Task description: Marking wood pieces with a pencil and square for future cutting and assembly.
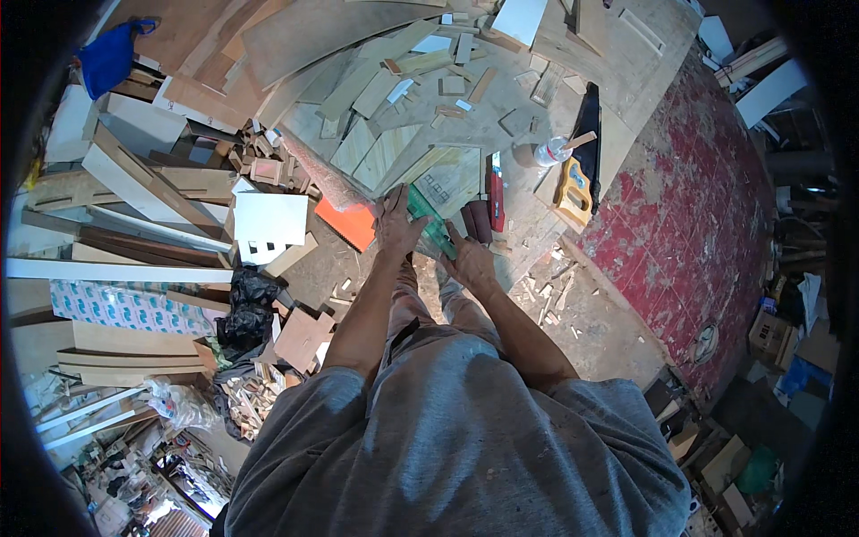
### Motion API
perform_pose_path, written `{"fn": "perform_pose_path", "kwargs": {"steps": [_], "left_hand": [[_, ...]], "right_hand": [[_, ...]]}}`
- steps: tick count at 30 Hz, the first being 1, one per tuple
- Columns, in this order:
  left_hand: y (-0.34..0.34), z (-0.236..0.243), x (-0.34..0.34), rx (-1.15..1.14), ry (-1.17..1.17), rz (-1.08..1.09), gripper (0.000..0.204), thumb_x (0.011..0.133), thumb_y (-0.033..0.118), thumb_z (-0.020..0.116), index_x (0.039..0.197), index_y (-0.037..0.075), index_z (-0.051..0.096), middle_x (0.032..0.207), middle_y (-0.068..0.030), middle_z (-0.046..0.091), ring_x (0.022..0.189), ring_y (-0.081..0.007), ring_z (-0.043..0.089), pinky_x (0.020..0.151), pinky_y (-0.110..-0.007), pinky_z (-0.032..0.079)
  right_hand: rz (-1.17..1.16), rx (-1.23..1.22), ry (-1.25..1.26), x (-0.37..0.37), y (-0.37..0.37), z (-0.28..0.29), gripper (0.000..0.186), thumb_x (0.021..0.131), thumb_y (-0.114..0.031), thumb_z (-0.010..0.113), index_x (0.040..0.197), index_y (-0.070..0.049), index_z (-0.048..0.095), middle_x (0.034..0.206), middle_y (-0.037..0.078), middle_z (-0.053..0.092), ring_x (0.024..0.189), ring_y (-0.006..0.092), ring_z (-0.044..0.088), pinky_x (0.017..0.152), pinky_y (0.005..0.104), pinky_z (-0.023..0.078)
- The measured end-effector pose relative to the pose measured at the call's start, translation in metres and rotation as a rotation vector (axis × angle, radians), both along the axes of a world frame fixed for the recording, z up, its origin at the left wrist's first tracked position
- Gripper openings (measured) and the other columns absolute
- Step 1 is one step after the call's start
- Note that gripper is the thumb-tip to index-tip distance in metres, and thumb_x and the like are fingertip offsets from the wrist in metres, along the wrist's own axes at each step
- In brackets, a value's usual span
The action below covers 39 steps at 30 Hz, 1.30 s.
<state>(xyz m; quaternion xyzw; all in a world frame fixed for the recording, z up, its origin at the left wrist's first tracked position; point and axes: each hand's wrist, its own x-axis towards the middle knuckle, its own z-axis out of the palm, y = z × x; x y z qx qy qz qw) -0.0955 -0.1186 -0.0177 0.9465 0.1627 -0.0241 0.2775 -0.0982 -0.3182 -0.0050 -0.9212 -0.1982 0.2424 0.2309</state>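
Observation:
My left hand point(396, 228) and my right hand point(470, 262) hold a green see-through plastic strip point(425, 219), ruler-like, between them. The left fingers close on its upper left part, the right fingers on its lower right end. Just beyond it lies a light wooden board point(447, 183) with small squares drawn on it; the strip reaches its near edge. Right of the board are two dark brown rounded things point(477, 219) and a long red tool point(497, 192), whose kind I cannot make out. An orange sheet point(347, 222) lies left of my left hand.
A handsaw point(575, 192) with a yellow handle and a clear bottle point(550, 154) lie to the right on the worktop. Wood offcuts point(376, 89) cover the far part. Boards and a white panel point(268, 224) pile up at left. Red worn flooring point(689, 215) spreads at right.

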Motion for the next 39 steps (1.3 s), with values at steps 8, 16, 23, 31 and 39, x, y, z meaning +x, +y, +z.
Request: {"fn": "perform_pose_path", "kwargs": {"steps": [8,16,23,31,39], "left_hand": [[-0.001,0.001,0.001,-0.012,0.035,0.002,0.096,0.076,0.041,0.083,0.154,0.007,0.038,0.155,-0.0135,0.045,0.142,-0.0399,0.034,0.118,-0.048,0.033],[-0.001,-0.007,-0.001,0.045,-0.002,-0.019,0.094,0.078,0.041,0.082,0.154,0.008,0.038,0.154,-0.0134,0.044,0.140,-0.0410,0.035,0.117,-0.049,0.035],[-0.004,-0.005,0.000,-0.006,0.002,0.016,0.092,0.077,0.036,0.083,0.153,0.008,0.039,0.155,-0.0145,0.041,0.141,-0.0404,0.034,0.116,-0.048,0.035],[-0.007,-0.014,-0.001,0.009,-0.023,0.051,0.092,0.075,0.038,0.084,0.152,0.011,0.043,0.154,-0.0127,0.044,0.141,-0.0393,0.036,0.115,-0.051,0.037],[-0.010,-0.010,0.001,-0.002,-0.022,0.054,0.092,0.077,0.038,0.082,0.153,0.009,0.041,0.153,-0.0177,0.043,0.142,-0.0407,0.034,0.119,-0.049,0.031]], "right_hand": [[0.012,0.005,-0.005,0.001,-0.002,0.001,0.081,0.087,-0.036,0.070,0.157,-0.018,0.033,0.097,0.025,0.068,0.090,0.0417,0.070,0.077,0.0510,0.058],[0.018,0.012,-0.010,0.002,-0.002,-0.001,0.081,0.088,-0.039,0.070,0.157,-0.018,0.034,0.098,0.025,0.069,0.092,0.0414,0.069,0.078,0.0498,0.057],[0.020,-0.006,0.021,0.003,-0.001,0.000,0.081,0.087,-0.038,0.070,0.157,-0.020,0.034,0.100,0.025,0.070,0.092,0.0418,0.069,0.079,0.0507,0.057],[0.014,0.003,0.019,0.004,-0.001,0.005,0.082,0.086,-0.036,0.071,0.157,-0.019,0.034,0.099,0.025,0.071,0.091,0.0423,0.070,0.080,0.0506,0.058],[0.017,-0.011,-0.002,0.005,-0.004,0.002,0.081,0.086,-0.037,0.071,0.156,-0.018,0.035,0.098,0.024,0.070,0.090,0.0409,0.070,0.078,0.0500,0.058]]}}
